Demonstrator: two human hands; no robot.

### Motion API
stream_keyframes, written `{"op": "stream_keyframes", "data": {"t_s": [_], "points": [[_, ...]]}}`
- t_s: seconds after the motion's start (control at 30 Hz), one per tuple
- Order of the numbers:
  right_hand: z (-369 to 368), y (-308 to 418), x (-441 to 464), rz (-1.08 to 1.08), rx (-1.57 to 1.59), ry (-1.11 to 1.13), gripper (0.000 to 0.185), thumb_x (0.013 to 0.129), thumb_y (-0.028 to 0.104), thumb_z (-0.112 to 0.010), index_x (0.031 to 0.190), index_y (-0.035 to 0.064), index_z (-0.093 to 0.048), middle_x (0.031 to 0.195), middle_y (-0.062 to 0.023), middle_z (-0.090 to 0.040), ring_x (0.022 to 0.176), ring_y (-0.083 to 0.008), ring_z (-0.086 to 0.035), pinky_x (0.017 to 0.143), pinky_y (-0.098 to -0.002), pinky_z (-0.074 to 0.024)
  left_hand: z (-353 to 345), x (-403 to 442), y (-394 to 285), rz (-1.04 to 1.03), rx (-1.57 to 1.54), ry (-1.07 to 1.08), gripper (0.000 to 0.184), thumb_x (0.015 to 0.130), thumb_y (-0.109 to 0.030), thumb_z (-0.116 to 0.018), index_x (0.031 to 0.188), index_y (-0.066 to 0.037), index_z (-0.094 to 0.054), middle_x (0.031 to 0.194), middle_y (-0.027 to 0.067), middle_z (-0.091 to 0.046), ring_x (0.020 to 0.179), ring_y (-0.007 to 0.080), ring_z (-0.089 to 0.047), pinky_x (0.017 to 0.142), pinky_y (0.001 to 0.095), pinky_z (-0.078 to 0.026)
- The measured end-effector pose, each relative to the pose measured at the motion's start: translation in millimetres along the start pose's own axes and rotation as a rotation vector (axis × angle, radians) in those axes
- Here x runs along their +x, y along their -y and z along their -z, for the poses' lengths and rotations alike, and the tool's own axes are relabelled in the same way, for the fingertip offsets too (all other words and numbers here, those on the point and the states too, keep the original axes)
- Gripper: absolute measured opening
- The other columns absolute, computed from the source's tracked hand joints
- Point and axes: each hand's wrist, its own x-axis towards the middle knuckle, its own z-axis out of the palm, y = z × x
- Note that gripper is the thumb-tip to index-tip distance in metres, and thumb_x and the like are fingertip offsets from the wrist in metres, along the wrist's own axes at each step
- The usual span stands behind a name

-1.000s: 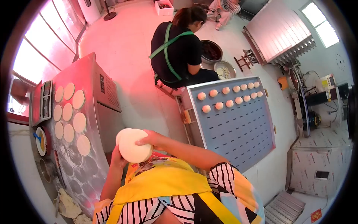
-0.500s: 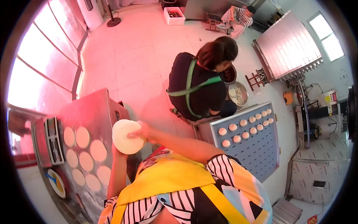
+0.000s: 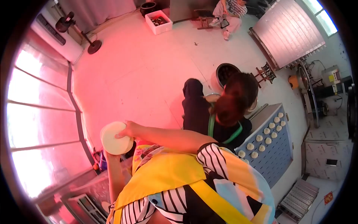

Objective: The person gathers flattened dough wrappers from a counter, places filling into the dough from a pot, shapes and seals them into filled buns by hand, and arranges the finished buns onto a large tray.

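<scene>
A stack of flat, round, pale dough sheets (image 3: 113, 141) is held out in front of me, at the left of the view. My right hand (image 3: 129, 129) grips the stack's right edge, thumb lying on the top sheet and the other fingers hidden underneath. From below, my left hand (image 3: 110, 156) supports the same stack; most of its fingers are covered by the dough. The sheets overlap slightly unevenly, with lower edges showing at the right.
A co-worker (image 3: 238, 100) crouches close ahead, beside a dark bowl (image 3: 228, 72). At right, a blue perforated tray (image 3: 272, 156) carries several dough balls. A metal work table (image 3: 74, 190) is at lower left. A white box (image 3: 159, 27) and a fan stand (image 3: 95, 46) stand farther off.
My view has turned and the work table with its dough rounds has mostly slid out at lower left. Both hands still hold the stack. The co-worker has leaned forward and appears nearer.
</scene>
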Motion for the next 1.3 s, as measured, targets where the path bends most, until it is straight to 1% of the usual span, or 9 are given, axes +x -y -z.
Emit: {"op": "stream_keyframes", "data": {"t_s": [0.17, 0.37, 0.47, 0.7, 0.77, 0.97, 1.13, 1.2, 1.3], "points": [[79.3, 81.5, 97.2, 0.014, 0.130, -0.066, 0.067, 0.070, 0.013, -0.078, 0.126, -0.0005, -0.043, 0.117, -0.0142, -0.057, 0.108, -0.0256, -0.056, 0.091, -0.0399, -0.0474, -76.6, 156.3, -47.5, 0.060, 0.237, 0.028, 0.048, 0.095, -0.035, -0.044, 0.129, -0.002, -0.046, 0.125, 0.0148, -0.054, 0.112, 0.0300, -0.055, 0.093, 0.0437, -0.050], [229.4, 147.3, 212.3, 0.175, 0.642, -0.250, 0.059, 0.078, 0.014, -0.073, 0.129, 0.0027, -0.044, 0.122, -0.0120, -0.055, 0.113, -0.0256, -0.055, 0.093, -0.0412, -0.0476, -137.2, 418.8, -52.8, 0.266, 0.318, 0.067, 0.042, 0.093, -0.022, -0.052, 0.131, -0.004, -0.043, 0.126, 0.0150, -0.053, 0.114, 0.0294, -0.054, 0.091, 0.0462, -0.051], [297.1, 187.9, 210.0, 0.454, 0.970, -0.295, 0.058, 0.079, 0.015, -0.073, 0.128, 0.0049, -0.045, 0.121, -0.0112, -0.056, 0.112, -0.0254, -0.056, 0.093, -0.0429, -0.0486, -270.6, 478.0, -49.7, 0.329, 0.510, -0.063, 0.042, 0.091, -0.014, -0.056, 0.131, -0.006, -0.043, 0.127, 0.0149, -0.052, 0.115, 0.0294, -0.053, 0.091, 0.0479, -0.051], [508.0, 206.9, 185.9, 0.908, 1.420, -0.985, 0.049, 0.079, 0.006, -0.071, 0.122, 0.0053, -0.048, 0.116, -0.0104, -0.057, 0.104, -0.0267, -0.059, 0.082, -0.0440, -0.0539, -437.5, 644.3, 15.3, 0.554, 0.646, 0.279, 0.043, 0.093, -0.015, -0.054, 0.132, -0.002, -0.040, 0.128, 0.0159, -0.050, 0.117, 0.0301, -0.052, 0.094, 0.0496, -0.049], [596.5, 185.6, 190.7, 1.241, 1.369, -1.014, 0.048, 0.077, 0.005, -0.073, 0.118, 0.0049, -0.049, 0.111, -0.0101, -0.058, 0.098, -0.0271, -0.061, 0.077, -0.0455, -0.0550, -519.9, 660.2, 57.3, 0.511, 0.737, 0.271, 0.044, 0.092, -0.013, -0.055, 0.133, -0.002, -0.040, 0.127, 0.0152, -0.051, 0.117, 0.0291, -0.052, 0.093, 0.0474, -0.050], [763.0, 113.0, 150.7, 1.378, 1.825, -1.463, 0.048, 0.074, 0.005, -0.075, 0.114, 0.0145, -0.050, 0.106, -0.0052, -0.059, 0.089, -0.0262, -0.062, 0.063, -0.0465, -0.0542, -643.6, 727.5, 167.4, 0.573, 1.079, 0.615, 0.048, 0.092, -0.015, -0.057, 0.133, -0.001, -0.038, 0.127, 0.0153, -0.051, 0.115, 0.0275, -0.053, 0.093, 0.0452, -0.050], [839.9, 15.7, 98.1, 1.650, 1.984, -1.548, 0.057, 0.074, 0.003, -0.073, 0.123, 0.0143, -0.046, 0.117, -0.0088, -0.055, 0.102, -0.0323, -0.058, 0.075, -0.0538, -0.0546, -716.8, 730.8, 281.1, 0.618, 1.332, 0.779, 0.050, 0.090, -0.014, -0.056, 0.133, 0.001, -0.036, 0.129, 0.0151, -0.049, 0.116, 0.0282, -0.052, 0.097, 0.0451, -0.047], [867.0, -9.6, 77.2, 1.625, 2.097, -1.829, 0.052, 0.081, 0.004, -0.067, 0.128, 0.0122, -0.045, 0.122, -0.0124, -0.054, 0.109, -0.0351, -0.055, 0.085, -0.0596, -0.0490, -734.7, 730.2, 335.5, 0.655, 1.405, 0.857, 0.050, 0.089, -0.012, -0.056, 0.133, 0.001, -0.036, 0.128, 0.0148, -0.049, 0.114, 0.0280, -0.053, 0.097, 0.0446, -0.046], [915.6, -92.3, 81.1, 1.671, 2.354, -1.763, 0.065, 0.079, 0.012, -0.071, 0.135, 0.0141, -0.037, 0.127, -0.0117, -0.048, 0.113, -0.0332, -0.051, 0.086, -0.0568, -0.0486, -752.7, 735.6, 417.7, 0.721, 1.513, 0.988, 0.052, 0.087, -0.011, -0.058, 0.132, 0.001, -0.037, 0.126, 0.0143, -0.050, 0.112, 0.0276, -0.054, 0.095, 0.0435, -0.047]]}}
